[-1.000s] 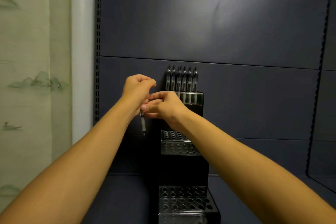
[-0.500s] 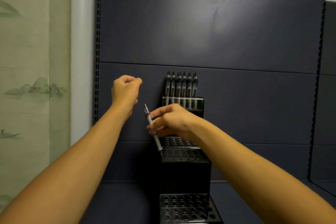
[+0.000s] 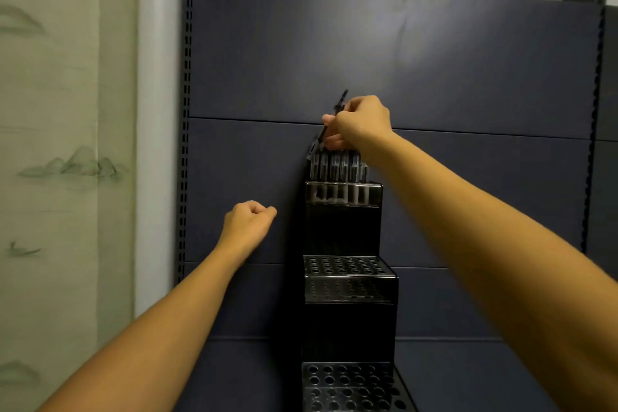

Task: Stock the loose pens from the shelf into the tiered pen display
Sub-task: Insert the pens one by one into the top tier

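Note:
A black tiered pen display (image 3: 344,231) stands against the shelf's back panel, with perforated steps. Its top tier holds a row of several pens (image 3: 336,166). My right hand (image 3: 359,122) pinches one dark pen (image 3: 339,103) and holds it tilted over the left end of that row, its lower tip hidden among the pen caps. My left hand (image 3: 249,222) hangs left of the display at the height of the top tier, fingers curled into a fist; whether it holds anything is hidden. The middle tier (image 3: 347,266) and the lowest tier (image 3: 351,385) show empty holes.
The dark blue back panel (image 3: 401,60) fills the view behind the display. A slotted upright (image 3: 187,110) runs down the left side, another (image 3: 593,144) down the right. A pale curtain with a landscape print (image 3: 67,160) hangs at the far left.
My right hand has risen with the pen from beside the middle tier to above the top row. My left hand has dropped lower and stayed curled. The camera has tilted downward.

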The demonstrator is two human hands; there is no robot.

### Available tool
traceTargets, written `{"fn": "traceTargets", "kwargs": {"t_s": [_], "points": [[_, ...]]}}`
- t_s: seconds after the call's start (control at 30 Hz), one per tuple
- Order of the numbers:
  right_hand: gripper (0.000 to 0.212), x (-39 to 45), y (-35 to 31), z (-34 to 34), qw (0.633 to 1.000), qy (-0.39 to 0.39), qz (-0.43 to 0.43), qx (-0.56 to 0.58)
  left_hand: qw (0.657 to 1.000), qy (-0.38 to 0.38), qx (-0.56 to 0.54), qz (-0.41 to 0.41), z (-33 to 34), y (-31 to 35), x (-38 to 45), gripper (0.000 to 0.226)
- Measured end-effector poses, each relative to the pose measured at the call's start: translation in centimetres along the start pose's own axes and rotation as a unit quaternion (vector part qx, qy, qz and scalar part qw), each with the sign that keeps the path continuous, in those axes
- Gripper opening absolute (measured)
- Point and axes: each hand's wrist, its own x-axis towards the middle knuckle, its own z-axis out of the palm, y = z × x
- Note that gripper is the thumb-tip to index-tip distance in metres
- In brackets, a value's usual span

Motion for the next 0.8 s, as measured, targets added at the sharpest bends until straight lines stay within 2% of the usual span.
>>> {"fn": "traceTargets", "kwargs": {"t_s": [0.1,0.27,0.37,0.57,0.73,0.8], "points": [[0.028,0.5,0.4,0.7,0.998,0.004,-0.027,-0.059,1.000,-0.017,0.017,0.001,0.0,-0.1,-0.3,0.026],[0.005,1.1,1.4,1.7,0.985,-0.002,-0.048,-0.167,0.998,-0.035,0.047,0.001,-0.2,-0.4,-0.6,0.022],[0.011,1.3,1.9,2.1,0.977,-0.014,-0.044,-0.209,0.997,-0.042,0.064,0.005,-0.3,-0.9,-0.6,0.021],[0.008,1.6,1.4,2.9,0.966,-0.039,-0.048,-0.252,0.990,-0.072,0.118,0.014,-0.4,-2.3,-0.3,0.019],[0.007,1.3,1.7,3.8,0.945,-0.091,-0.036,-0.312,0.977,-0.099,0.186,0.019,-0.3,-3.0,-0.5,0.016],[0.019,1.1,2.3,3.8,0.939,-0.086,-0.038,-0.332,0.973,-0.107,0.205,0.021,-0.3,-3.0,-0.7,0.015]]}}
